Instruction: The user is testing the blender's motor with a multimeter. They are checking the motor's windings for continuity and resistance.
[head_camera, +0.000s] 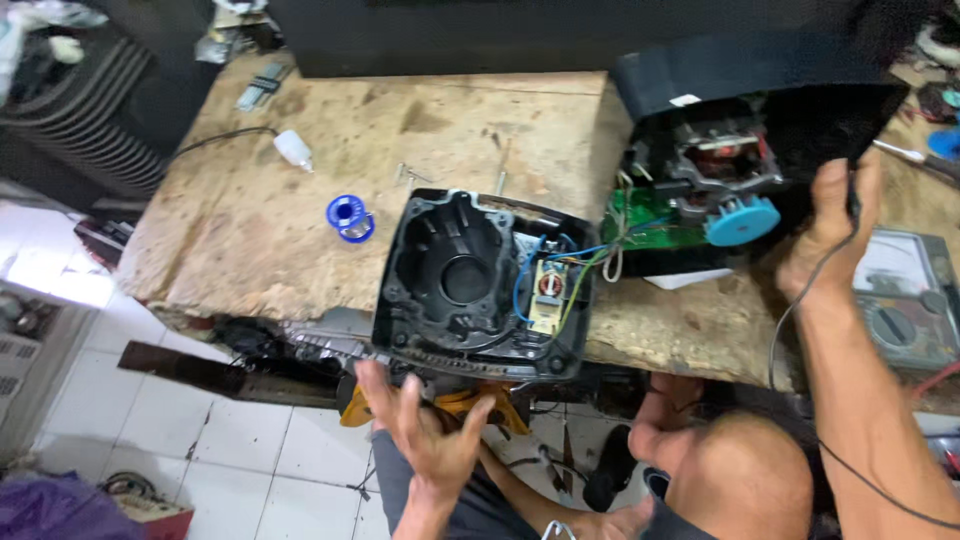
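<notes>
Black appliance base housing (480, 285) lies open side up at the near edge of the wooden counter (260, 210), wired to the motor unit (725, 175) beside it. Left hand (425, 430) hovers just below, fingers spread, empty; right hand (830, 235) grips the motor unit's black casing. Best practice, by judgement: steady both halves and keep the wires (585, 255) slack.

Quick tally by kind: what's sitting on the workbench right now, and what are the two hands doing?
Black appliance base shell, open, small board inside: 1
Black motor housing with blue coupling, held by the right hand: 1
Blue solder spool: 1
White squeeze bottle: 1
Multimeter: 1
Total: 5
The left hand is open, below the shell, holding nothing.
</notes>
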